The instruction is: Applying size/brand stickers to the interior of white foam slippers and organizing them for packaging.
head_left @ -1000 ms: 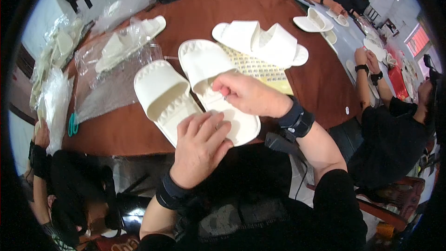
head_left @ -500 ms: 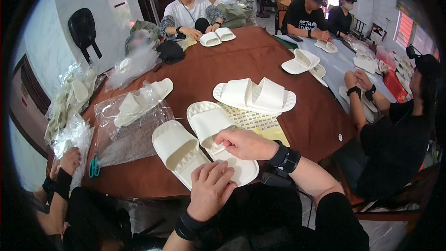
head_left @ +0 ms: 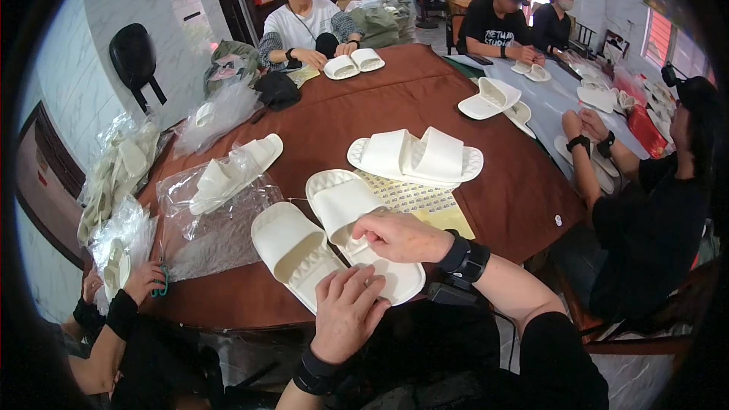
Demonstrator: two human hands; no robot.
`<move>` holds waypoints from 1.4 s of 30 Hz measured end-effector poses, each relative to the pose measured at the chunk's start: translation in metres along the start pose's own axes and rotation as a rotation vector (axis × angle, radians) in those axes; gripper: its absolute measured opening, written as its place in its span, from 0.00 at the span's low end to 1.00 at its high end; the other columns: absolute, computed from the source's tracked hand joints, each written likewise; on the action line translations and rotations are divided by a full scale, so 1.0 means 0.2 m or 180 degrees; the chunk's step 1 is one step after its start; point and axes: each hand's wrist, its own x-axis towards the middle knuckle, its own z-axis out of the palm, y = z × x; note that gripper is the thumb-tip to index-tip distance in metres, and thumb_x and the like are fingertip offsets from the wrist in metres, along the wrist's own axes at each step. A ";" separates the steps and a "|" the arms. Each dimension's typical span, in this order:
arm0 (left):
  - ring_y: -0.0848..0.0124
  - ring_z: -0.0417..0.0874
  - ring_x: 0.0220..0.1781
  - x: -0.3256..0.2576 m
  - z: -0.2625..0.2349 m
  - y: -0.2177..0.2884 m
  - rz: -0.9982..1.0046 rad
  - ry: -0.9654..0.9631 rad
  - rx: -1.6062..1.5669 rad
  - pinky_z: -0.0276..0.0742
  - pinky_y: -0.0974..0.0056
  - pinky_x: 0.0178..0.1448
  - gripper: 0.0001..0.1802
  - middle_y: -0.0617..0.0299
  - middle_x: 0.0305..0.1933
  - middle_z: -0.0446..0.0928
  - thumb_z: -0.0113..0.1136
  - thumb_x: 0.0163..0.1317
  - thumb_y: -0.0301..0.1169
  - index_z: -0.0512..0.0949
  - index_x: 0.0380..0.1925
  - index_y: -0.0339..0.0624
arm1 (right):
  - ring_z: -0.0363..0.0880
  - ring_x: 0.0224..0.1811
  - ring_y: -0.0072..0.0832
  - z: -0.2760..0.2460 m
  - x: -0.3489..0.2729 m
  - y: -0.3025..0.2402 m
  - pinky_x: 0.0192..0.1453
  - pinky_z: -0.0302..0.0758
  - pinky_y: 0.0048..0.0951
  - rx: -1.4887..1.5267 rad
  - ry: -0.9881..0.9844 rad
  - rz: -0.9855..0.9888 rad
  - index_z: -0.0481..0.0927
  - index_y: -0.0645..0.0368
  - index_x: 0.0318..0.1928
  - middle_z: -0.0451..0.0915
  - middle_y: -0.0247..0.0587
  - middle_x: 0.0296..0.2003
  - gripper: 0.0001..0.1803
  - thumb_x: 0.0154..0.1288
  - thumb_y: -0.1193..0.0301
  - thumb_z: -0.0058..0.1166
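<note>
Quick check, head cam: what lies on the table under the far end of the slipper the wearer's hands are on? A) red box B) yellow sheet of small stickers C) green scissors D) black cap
B: the yellow sticker sheet pokes out on the brown table from beneath the white slipper, on whose near end the left hand and right hand rest.

Two white foam slide slippers are laid side by side, soles down, at the lower centre of the frame: one slipper (head_left: 295,252) on the left, the other slipper (head_left: 351,216) under both hands.
</note>
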 end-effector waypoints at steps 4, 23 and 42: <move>0.57 0.76 0.62 0.00 0.00 0.00 -0.0008 0.0001 -0.0003 0.66 0.49 0.65 0.22 0.60 0.58 0.77 0.72 0.52 0.35 0.81 0.49 0.47 | 0.79 0.48 0.48 0.01 0.00 0.01 0.51 0.75 0.44 0.0041 0.0071 -0.0078 0.77 0.59 0.46 0.82 0.47 0.42 0.10 0.65 0.77 0.48; 0.57 0.75 0.63 0.00 0.00 0.01 -0.0071 -0.0061 0.0019 0.65 0.50 0.66 0.22 0.61 0.59 0.77 0.72 0.53 0.34 0.81 0.49 0.47 | 0.80 0.49 0.45 0.04 -0.01 0.03 0.50 0.76 0.43 -0.0079 0.0240 -0.0220 0.77 0.57 0.47 0.81 0.45 0.43 0.10 0.66 0.75 0.49; 0.57 0.75 0.62 0.00 0.00 0.01 -0.0028 0.0007 0.0016 0.66 0.50 0.65 0.22 0.61 0.59 0.77 0.72 0.52 0.33 0.81 0.49 0.46 | 0.80 0.49 0.47 0.06 -0.01 0.06 0.51 0.77 0.45 -0.0168 0.0218 -0.0304 0.78 0.57 0.47 0.82 0.47 0.44 0.10 0.68 0.74 0.48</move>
